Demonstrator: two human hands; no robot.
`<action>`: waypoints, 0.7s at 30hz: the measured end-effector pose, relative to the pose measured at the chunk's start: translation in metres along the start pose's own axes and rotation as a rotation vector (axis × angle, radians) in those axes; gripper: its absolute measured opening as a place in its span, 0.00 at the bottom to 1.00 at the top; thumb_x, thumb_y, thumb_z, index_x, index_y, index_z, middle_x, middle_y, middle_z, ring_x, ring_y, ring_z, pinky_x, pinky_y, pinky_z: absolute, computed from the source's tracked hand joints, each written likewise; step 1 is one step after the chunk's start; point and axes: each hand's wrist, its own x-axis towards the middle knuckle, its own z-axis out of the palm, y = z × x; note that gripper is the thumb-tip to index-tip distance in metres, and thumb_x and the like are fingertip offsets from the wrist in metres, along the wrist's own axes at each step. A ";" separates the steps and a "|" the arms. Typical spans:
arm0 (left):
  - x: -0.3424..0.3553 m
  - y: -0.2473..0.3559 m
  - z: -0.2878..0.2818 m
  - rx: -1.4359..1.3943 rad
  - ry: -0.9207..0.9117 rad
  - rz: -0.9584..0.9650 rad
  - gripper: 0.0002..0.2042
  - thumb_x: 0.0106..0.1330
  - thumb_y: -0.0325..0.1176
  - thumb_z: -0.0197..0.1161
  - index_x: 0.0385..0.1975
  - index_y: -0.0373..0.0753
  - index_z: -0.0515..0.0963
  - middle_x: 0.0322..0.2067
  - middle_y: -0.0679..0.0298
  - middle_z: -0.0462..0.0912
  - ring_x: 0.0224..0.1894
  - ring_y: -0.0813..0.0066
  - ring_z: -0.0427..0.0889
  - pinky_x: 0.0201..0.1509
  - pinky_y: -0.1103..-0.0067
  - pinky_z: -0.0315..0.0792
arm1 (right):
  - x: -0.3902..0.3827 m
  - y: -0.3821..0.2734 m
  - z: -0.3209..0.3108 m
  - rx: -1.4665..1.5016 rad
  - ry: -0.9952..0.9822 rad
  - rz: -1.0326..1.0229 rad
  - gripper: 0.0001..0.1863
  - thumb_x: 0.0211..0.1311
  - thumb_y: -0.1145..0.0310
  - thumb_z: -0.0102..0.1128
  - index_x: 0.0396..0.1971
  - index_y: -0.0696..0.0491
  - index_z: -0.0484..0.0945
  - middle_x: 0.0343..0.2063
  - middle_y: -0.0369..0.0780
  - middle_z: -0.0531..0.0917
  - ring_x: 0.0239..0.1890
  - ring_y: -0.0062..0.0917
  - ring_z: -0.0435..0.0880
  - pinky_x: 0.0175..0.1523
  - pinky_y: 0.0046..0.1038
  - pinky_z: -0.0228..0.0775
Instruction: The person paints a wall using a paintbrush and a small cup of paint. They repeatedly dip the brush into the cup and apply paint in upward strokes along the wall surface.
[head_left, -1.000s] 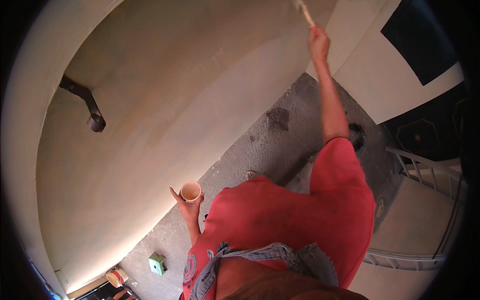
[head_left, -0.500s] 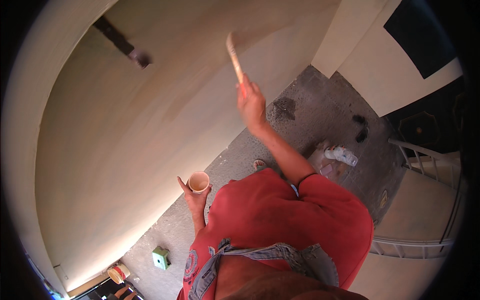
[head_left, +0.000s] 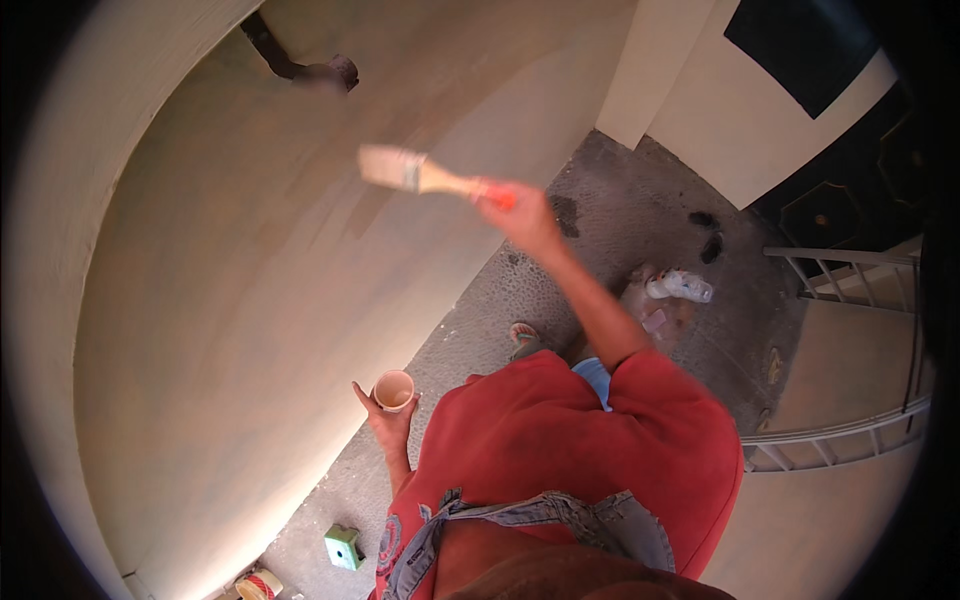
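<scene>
My right hand [head_left: 525, 215] is closed round the handle of a paintbrush [head_left: 445, 180], a flat one with pale bristles and a red-ended wooden handle. Its bristles point left, in front of the beige wall [head_left: 250, 330]; whether they touch it I cannot tell. Lower and to the left, my left hand [head_left: 388, 425] grips a small pinkish cup [head_left: 393, 390] from the side, its mouth facing up. A little liquid or residue seems to lie inside. Darker, damp-looking streaks cross the upper part of the wall.
A dark pipe [head_left: 285, 60] juts from the wall at upper left. On the grey floor stand a green stool [head_left: 343, 547] and, beyond it, a bucket [head_left: 258, 585]. A white plastic bottle or bag [head_left: 682, 287] lies right of my arm. A metal ladder [head_left: 840, 447] is at the right.
My right hand has swung the paintbrush from pointing up to pointing left, lower on the wall. My left hand still holds the cup in nearly the same place. The whole view has shifted slightly.
</scene>
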 end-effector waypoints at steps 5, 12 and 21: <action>0.002 0.006 0.011 0.012 -0.009 -0.002 0.66 0.44 0.35 0.85 0.77 0.37 0.37 0.55 0.48 0.81 0.58 0.54 0.81 0.62 0.66 0.75 | 0.093 -0.031 -0.048 -0.030 -0.181 -0.110 0.16 0.65 0.66 0.72 0.49 0.58 0.86 0.32 0.32 0.87 0.32 0.12 0.79 0.38 0.17 0.73; 0.010 0.034 0.038 0.007 0.039 -0.017 0.67 0.43 0.36 0.85 0.77 0.37 0.37 0.54 0.48 0.81 0.58 0.53 0.82 0.62 0.65 0.75 | 0.165 -0.020 -0.064 -0.134 -0.224 -0.304 0.16 0.64 0.65 0.72 0.46 0.59 0.87 0.33 0.35 0.88 0.36 0.13 0.81 0.43 0.18 0.74; 0.027 0.050 0.068 0.002 0.098 -0.013 0.67 0.43 0.37 0.85 0.77 0.36 0.38 0.54 0.48 0.82 0.57 0.52 0.82 0.61 0.64 0.76 | 0.307 0.020 -0.249 -0.346 0.059 -0.371 0.18 0.65 0.61 0.72 0.46 0.59 0.86 0.37 0.37 0.89 0.40 0.16 0.82 0.49 0.21 0.75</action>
